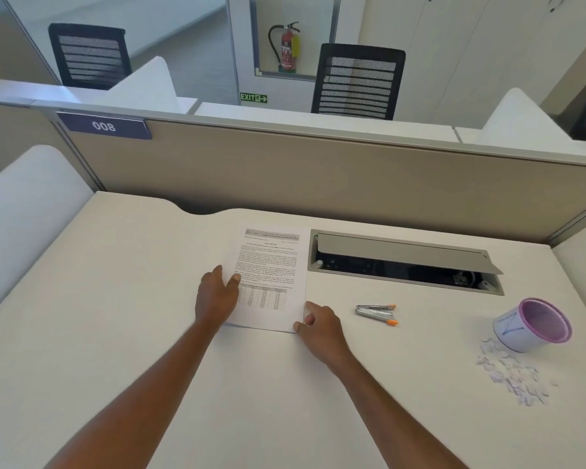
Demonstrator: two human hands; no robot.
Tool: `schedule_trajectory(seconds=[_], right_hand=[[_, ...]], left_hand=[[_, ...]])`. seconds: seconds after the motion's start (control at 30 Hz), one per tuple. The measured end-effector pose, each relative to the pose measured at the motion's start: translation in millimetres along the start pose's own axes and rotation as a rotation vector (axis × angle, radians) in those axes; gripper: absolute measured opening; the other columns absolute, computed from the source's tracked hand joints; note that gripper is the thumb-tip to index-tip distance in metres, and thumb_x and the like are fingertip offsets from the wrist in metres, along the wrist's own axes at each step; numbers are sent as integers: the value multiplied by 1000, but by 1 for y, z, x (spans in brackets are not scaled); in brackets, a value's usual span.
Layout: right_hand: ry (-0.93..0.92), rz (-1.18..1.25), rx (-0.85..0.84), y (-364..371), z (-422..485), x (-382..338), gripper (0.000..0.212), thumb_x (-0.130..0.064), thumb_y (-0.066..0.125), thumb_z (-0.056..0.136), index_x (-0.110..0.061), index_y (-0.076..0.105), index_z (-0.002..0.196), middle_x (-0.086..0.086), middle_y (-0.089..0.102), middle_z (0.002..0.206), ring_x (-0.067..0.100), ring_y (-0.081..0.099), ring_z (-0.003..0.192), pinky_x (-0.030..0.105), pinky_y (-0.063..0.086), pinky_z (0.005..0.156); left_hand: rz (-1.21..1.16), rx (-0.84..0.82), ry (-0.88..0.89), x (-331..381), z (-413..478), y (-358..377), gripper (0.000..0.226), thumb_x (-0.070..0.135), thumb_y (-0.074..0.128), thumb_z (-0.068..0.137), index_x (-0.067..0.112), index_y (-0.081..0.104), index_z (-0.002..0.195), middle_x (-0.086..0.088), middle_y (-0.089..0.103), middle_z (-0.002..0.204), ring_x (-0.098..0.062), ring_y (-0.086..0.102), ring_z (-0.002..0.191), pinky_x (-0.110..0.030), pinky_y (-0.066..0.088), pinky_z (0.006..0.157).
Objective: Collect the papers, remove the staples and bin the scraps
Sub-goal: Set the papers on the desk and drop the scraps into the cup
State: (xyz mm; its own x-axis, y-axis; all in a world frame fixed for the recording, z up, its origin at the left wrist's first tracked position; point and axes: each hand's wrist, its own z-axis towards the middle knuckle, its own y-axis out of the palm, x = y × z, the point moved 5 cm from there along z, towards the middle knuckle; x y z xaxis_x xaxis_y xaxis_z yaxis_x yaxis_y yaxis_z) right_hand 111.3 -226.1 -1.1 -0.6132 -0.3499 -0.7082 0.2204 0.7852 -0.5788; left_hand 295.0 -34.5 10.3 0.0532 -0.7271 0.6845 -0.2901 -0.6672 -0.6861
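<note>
Printed papers (273, 265) lie flat in the middle of the white desk (115, 316). My left hand (217, 296) rests on their left edge, fingers spread, thumb on the sheet. At the near right corner of the papers my right hand (318, 328) touches the edge with curled fingers; I cannot tell if it grips the corner. A metal staple remover (377, 313) with orange tips lies just right of the papers. Further right, a small purple-rimmed bin (535, 324) lies tipped on its side, with paper scraps (511, 374) scattered in front of it.
An open cable tray (403, 262) with a raised lid is set into the desk behind the staple remover. A beige partition (318, 174) closes the far side. White dividers stand at the left and right edges of the desk.
</note>
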Motion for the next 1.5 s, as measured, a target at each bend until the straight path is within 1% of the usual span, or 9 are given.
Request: schedule_trajectory(seconds=[0.13,0.27,0.43,0.63,0.83,0.97,1.13,1.27,1.5], right_hand=[[1,32,8,-2,-6,4,41,-24,73,95,-10,65,132,9,61,116,26,63,105,33,51,90],[-10,79,8,-4,-16,6,64,-32,76,96,-19,53,154,3,59,125,18,60,112,28,45,93],[-27,121,30,-13,-30,6,70,-40,79,93,-24,50,155,1,57,138,13,59,117,28,45,96],[-42,186,86,-39,-44,11,72,-41,81,91,-26,51,155,1,56,140,15,62,113,30,49,95],[-46,291,166,-80,-62,25,71,-44,83,89,-28,53,152,0,56,141,16,61,115,33,53,98],[-46,332,239,-115,-77,40,69,-44,82,91,-27,53,151,0,56,139,15,59,117,32,50,99],[-15,353,338,-164,-95,73,71,-47,81,91,-26,53,152,1,57,141,18,59,122,31,52,96],[11,348,411,-199,-111,102,69,-48,80,92,-27,53,152,2,58,142,16,61,116,31,51,93],[90,377,508,-248,-138,158,72,-50,80,90,-27,53,153,1,60,143,17,62,118,32,50,95]], left_hand=[[140,24,6,7,-10,-6,64,48,56,109,12,45,162,-17,50,162,-40,44,152,-61,39,118],[119,9,1,8,-23,-8,66,51,55,109,15,43,164,-13,48,166,-38,41,155,-63,34,121],[81,7,37,19,-45,-7,66,49,57,108,16,44,163,-11,49,166,-36,42,156,-61,33,123],[77,4,172,50,-74,7,62,41,60,108,11,48,161,-12,53,165,-35,45,154,-56,40,123],[14,-52,255,95,-113,37,62,39,63,108,12,46,162,-11,49,168,-32,42,157,-51,37,128],[-38,-127,294,124,-151,69,60,36,61,109,14,45,163,-9,47,169,-29,40,158,-49,34,130],[-42,-242,376,166,-199,113,53,17,52,113,14,42,165,-6,44,172,-27,38,160,-44,31,130],[-49,-343,460,196,-233,147,57,2,48,110,13,42,165,-7,45,171,-26,40,159,-41,32,131],[-19,-544,546,227,-281,210,59,9,53,110,18,40,167,-4,43,172,-24,38,160,-45,33,132]])
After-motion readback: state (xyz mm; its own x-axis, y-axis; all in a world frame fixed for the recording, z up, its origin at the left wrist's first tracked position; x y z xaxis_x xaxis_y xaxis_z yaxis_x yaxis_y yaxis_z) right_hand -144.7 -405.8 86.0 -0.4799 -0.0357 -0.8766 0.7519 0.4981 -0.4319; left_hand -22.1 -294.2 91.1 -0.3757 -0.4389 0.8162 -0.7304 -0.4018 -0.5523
